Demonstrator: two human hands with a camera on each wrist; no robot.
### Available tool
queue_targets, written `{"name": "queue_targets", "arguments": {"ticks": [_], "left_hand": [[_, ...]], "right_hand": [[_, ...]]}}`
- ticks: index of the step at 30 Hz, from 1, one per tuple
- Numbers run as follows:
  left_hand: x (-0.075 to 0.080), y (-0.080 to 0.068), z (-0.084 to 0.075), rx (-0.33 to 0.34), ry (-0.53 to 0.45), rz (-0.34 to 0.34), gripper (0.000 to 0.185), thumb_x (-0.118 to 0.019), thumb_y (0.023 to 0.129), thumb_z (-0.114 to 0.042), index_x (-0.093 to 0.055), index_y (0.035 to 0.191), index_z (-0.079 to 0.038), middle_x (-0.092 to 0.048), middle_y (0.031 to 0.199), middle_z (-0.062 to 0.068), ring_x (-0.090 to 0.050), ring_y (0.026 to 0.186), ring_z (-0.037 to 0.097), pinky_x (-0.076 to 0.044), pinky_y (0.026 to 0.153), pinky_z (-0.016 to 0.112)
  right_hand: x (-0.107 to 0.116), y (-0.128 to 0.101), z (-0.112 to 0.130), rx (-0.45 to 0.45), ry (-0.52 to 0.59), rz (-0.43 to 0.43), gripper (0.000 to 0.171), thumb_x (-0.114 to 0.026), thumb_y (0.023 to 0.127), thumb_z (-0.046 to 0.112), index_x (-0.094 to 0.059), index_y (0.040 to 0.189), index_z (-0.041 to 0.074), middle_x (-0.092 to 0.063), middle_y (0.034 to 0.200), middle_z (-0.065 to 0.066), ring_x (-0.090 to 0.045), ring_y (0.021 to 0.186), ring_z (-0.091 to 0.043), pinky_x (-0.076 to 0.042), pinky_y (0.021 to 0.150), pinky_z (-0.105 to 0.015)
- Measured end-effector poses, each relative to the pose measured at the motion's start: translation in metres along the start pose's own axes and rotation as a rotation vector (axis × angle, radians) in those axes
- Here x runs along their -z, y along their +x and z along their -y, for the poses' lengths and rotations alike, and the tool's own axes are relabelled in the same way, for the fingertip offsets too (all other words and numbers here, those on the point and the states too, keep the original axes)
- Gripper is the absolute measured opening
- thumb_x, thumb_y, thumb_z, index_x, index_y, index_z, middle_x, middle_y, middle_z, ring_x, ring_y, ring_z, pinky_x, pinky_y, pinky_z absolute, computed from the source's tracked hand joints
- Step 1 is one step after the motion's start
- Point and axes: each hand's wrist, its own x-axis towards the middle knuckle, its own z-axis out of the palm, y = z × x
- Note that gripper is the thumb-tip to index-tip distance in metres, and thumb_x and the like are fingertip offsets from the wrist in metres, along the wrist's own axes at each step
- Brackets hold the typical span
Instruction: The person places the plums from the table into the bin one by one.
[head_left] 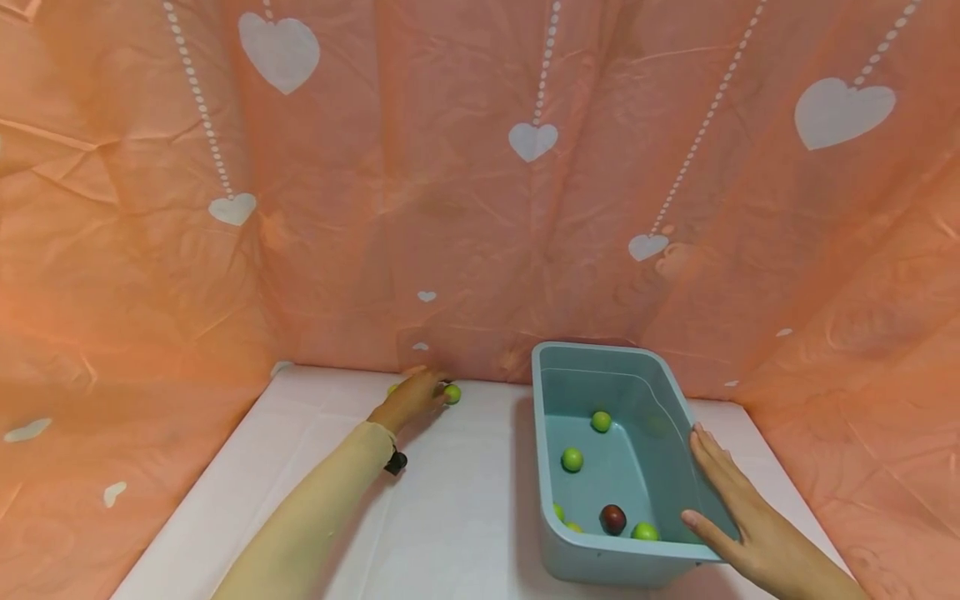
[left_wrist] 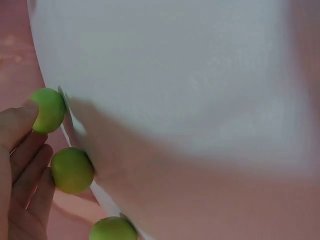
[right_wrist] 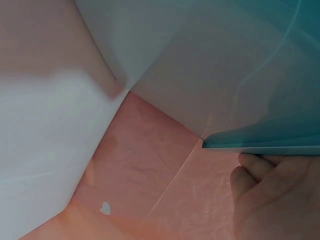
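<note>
Collection of green balls from the table's far edge is the step in hand: the left hand (head_left: 411,400) reaches to that edge by the backdrop, its loosely curled fingers (left_wrist: 22,150) touching two balls (left_wrist: 71,170) there without yet closing round either, a third lying just beside. The right hand (head_left: 738,500) rests flat, fingers straight and together, against the right rim of the bin (head_left: 558,542), which stands at the table's right and holds several green balls and one dark red. Next move, as judged: close the fingers on one ball, then carry it over the bin's left wall.
</note>
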Motion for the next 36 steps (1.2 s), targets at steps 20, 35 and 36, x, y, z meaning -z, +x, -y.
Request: {"name": "queue_targets", "arguments": {"ticks": [20, 35, 36], "left_hand": [[-0.0053, -0.0004, -0.0022, 0.008, -0.007, -0.036, 0.035, -0.077, 0.101, -0.010, -0.071, 0.135, -0.001, -0.073, 0.124, 0.011, -0.066, 0.112, 0.025, -0.056, 0.101, 0.045], [-0.0030, -0.0032, -0.0006, 0.015, -0.023, -0.066, 0.033, -0.078, 0.101, -0.017, -0.073, 0.132, -0.006, -0.075, 0.124, 0.009, -0.067, 0.121, 0.026, -0.056, 0.105, 0.045], [-0.0025, -0.0033, -0.0007, 0.013, -0.019, -0.070, 0.033, -0.078, 0.102, -0.018, -0.073, 0.132, -0.007, -0.074, 0.125, 0.008, -0.067, 0.122, 0.027, -0.057, 0.105, 0.046]], "right_hand": [[0.0005, 0.0004, 0.0012, 0.010, 0.000, -0.011, 0.098, -0.075, 0.101, 0.027, -0.011, 0.174, 0.016, -0.010, 0.180, -0.009, 0.009, 0.155, 0.013, 0.003, 0.113, 0.000], [-0.0002, 0.0001, 0.0011, 0.024, 0.000, -0.020, 0.099, -0.077, 0.100, 0.026, -0.013, 0.174, 0.014, -0.011, 0.180, -0.011, 0.009, 0.156, 0.012, 0.002, 0.114, 0.000], [0.0000, 0.0002, 0.0010, 0.025, -0.001, -0.021, 0.099, -0.077, 0.100, 0.026, -0.012, 0.174, 0.014, -0.011, 0.180, -0.011, 0.009, 0.156, 0.012, 0.003, 0.114, 0.000]]}}
